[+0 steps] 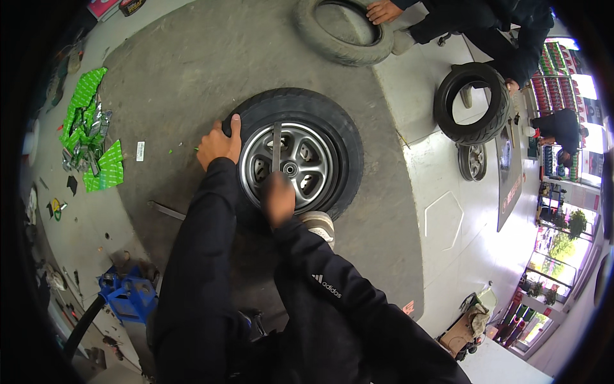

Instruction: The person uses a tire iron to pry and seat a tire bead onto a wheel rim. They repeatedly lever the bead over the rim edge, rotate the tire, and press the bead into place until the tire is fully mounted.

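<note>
In front of me a black tyre (pixel 345 141) lies flat around a grey spoked wheel rim (pixel 246 160). My left hand (pixel 219 143) grips the tyre's left edge, its thumb up on the sidewall. My right hand (pixel 279 201), slightly blurred, is closed on a flat metal tyre lever (pixel 277 146). The lever extends across the rim toward the far bead, left of the hub. My shoe (pixel 318 225) is against the near side of the tyre. Beside my left forearm, a second metal lever (pixel 167 210) lies partly hidden on the grey mat (pixel 173 83).
Beyond, a person's hand (pixel 382 11) touches a worn tyre (pixel 320 45). Another tyre (pixel 441 105) stands at right, near a bare rim (pixel 472 163). Green packaging (pixel 86 89) lies left, with a blue metal tool (pixel 131 297) nearer me. A cardboard box (pixel 457 336) sits lower right.
</note>
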